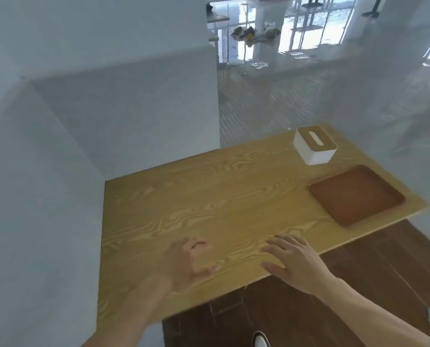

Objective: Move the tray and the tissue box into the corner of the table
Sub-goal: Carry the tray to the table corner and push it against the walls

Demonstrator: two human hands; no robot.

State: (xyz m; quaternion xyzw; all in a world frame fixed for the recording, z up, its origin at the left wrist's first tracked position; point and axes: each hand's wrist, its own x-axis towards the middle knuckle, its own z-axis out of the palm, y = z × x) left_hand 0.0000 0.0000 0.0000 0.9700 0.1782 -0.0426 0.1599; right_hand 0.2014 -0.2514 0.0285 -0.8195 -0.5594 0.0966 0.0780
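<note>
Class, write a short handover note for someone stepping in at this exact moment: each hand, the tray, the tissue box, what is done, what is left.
Left hand: empty, fingers loosely curled, over the table's near edge.
Right hand: empty, open flat, palm down, near the same edge.
Tissue box: at the far right corner of the table.
Tray: empty, just nearer along the right edge, apart from the box.
Done: both look placed in that corner.
Left: possibly nothing; check that this is the intended corner.
</note>
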